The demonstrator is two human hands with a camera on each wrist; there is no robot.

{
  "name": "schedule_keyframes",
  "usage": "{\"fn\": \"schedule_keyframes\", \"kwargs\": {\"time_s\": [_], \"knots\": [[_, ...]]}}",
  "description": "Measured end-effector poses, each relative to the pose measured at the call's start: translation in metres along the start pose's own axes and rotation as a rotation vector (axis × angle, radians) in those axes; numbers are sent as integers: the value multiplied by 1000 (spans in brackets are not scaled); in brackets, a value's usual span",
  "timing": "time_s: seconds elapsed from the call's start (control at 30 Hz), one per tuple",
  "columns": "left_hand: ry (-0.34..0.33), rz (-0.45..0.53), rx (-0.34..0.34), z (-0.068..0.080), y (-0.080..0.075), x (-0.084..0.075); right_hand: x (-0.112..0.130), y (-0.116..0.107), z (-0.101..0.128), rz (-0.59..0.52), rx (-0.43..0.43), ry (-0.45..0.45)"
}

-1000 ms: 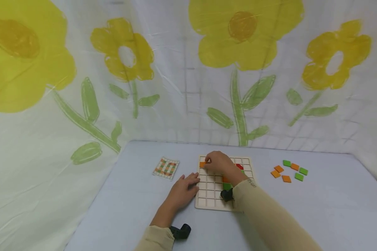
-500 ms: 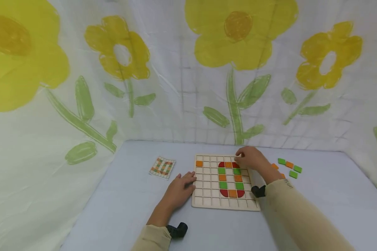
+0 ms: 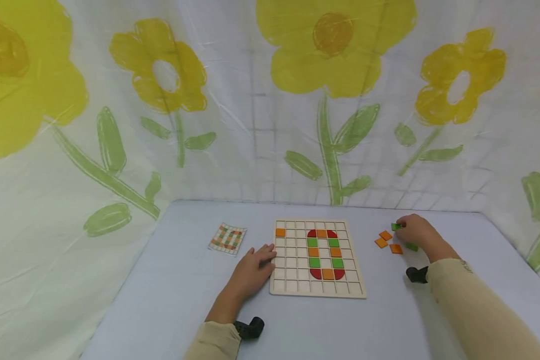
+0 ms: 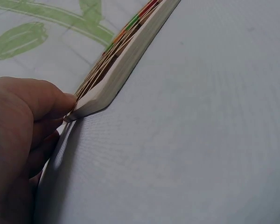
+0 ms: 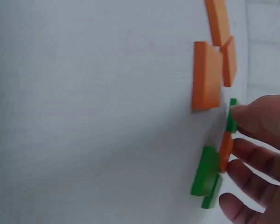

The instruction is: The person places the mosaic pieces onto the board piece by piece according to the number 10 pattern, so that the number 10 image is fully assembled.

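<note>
Green tile (image 3: 396,226) touched by right hand (image 3: 416,231) fingertips (image 5: 245,114), fingers loosely spread, gripping nothing; orange tiles (image 3: 385,241) lie at its 9 o'clock. Left hand (image 3: 252,272) rests flat, fingers straight, against board (image 3: 317,291) left edge; card (image 3: 227,238) at board's 9 o'clock

Grid board (image 3: 317,258) lies mid-table (image 3: 184,300), a ring of tiles (image 3: 324,253) set in its cells right of centre, one lone tile (image 3: 280,232) in its far-left corner. Left of the board, apart from it, lies a pattern card (image 3: 227,238). Left hand (image 3: 252,272) rests on the table against the board's left edge. Right of the board, well apart, lie loose tiles (image 3: 385,241); right hand (image 3: 416,232) sits on their far-right side, touching some.
</note>
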State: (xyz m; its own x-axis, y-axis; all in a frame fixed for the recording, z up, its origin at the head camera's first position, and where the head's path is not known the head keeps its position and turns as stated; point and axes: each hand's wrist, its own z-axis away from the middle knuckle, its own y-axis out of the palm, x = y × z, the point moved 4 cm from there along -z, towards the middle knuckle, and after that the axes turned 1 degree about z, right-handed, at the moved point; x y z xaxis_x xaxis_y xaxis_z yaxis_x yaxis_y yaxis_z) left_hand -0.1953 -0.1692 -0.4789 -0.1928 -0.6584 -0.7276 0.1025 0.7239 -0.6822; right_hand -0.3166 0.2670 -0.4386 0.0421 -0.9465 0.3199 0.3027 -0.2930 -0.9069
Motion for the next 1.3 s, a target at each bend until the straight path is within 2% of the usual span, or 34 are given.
{"fn": "schedule_keyframes", "kwargs": {"time_s": [0.27, 0.57, 0.8, 0.9, 1.03, 1.17, 1.3], "knots": [[5, 14, 6, 1, -1, 0, -9, 11, -4, -29, -66, -12], [2, 9, 3, 0, -2, -1, -4, 11, 0, -15, -88, -15], [3, 2, 3, 0, -1, 0, 3, 13, -7, -10, -121, -53], [3, -5, 2, 0, -3, 0, 30, 12, -11, -46, -156, -102], [0, -5, -2, 1, -4, 0, 92, 17, -12, -62, -174, -230], [-5, 7, 2, 2, -3, 1, 158, 31, -10, -83, -131, -357], [-5, 25, 10, 1, 0, 0, 202, 49, -11, -78, -82, -422]]}}
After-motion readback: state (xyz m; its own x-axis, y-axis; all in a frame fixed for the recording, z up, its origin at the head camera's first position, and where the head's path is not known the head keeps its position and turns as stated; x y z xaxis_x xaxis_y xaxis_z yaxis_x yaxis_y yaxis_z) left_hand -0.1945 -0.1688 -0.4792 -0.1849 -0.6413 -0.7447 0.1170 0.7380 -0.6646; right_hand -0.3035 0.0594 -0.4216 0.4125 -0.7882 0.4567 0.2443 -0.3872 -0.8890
